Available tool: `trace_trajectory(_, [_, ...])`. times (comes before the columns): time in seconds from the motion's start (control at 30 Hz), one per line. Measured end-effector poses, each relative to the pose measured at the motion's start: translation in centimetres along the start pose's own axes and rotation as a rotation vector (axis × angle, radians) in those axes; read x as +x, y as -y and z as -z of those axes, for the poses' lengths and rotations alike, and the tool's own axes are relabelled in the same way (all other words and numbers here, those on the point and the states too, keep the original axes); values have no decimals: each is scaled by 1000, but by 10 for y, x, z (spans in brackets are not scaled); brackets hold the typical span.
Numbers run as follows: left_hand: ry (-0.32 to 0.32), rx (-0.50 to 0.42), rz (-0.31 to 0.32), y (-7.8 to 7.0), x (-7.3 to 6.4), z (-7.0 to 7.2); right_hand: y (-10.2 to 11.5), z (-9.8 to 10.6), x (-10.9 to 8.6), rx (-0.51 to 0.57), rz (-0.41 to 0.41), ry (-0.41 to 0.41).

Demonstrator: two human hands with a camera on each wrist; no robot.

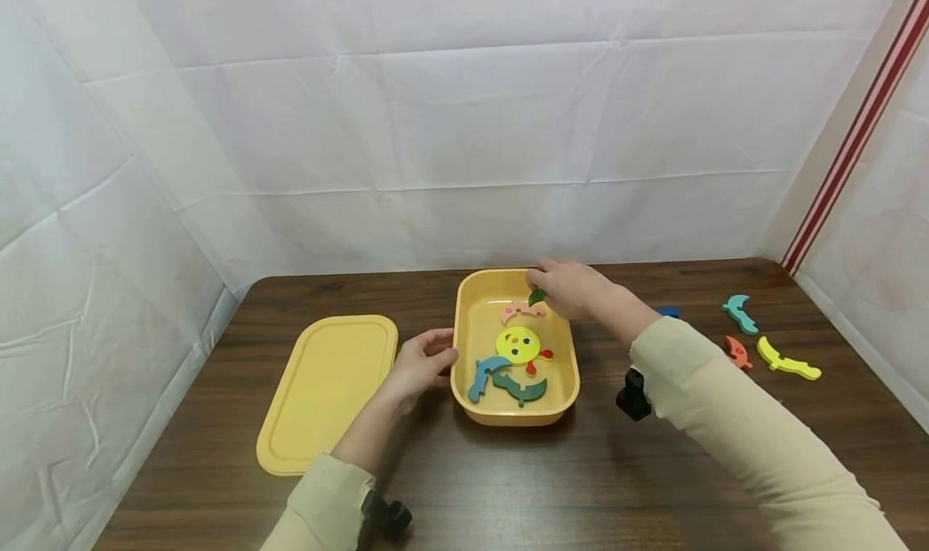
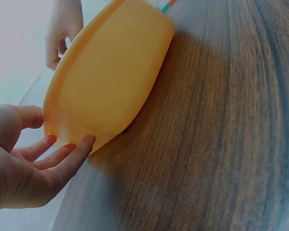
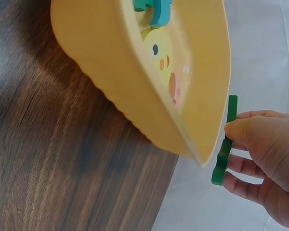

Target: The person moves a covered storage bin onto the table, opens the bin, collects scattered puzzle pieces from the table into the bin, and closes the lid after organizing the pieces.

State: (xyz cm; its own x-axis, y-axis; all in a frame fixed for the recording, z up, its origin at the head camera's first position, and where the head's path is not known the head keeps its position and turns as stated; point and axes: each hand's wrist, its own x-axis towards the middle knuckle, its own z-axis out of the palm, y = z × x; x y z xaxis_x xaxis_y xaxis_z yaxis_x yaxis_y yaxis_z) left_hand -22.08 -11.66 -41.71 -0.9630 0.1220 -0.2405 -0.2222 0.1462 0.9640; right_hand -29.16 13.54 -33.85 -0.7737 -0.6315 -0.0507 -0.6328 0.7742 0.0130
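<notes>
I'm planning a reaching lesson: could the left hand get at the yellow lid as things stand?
Probably yes: the yellow lid lies beside the left hand, with nothing visible between them, though that hand's fingers touch the tub.

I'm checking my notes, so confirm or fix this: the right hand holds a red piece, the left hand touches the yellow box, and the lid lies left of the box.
One error: the right hand holds a green piece, not a red one, as the right wrist view shows. The left hand touches the yellow box, and the lid lies left of it.
</notes>
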Motion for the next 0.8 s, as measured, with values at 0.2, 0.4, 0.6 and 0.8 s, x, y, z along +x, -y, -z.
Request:
trace_trajectory(0.2, [7,1,5,0,1,0,2,1,3,7,-1,2])
trace_trajectory(0.4, [24,3,23,-7,-4,0,5,1,7,17,3,4])
trace_trajectory(0.6, [29,8,22,-23,-20,-2,9,0,9,20,42,-15])
trace_trajectory(0.8, [29,2,18,-26,-25,-4,13,2,11,14,57,-10])
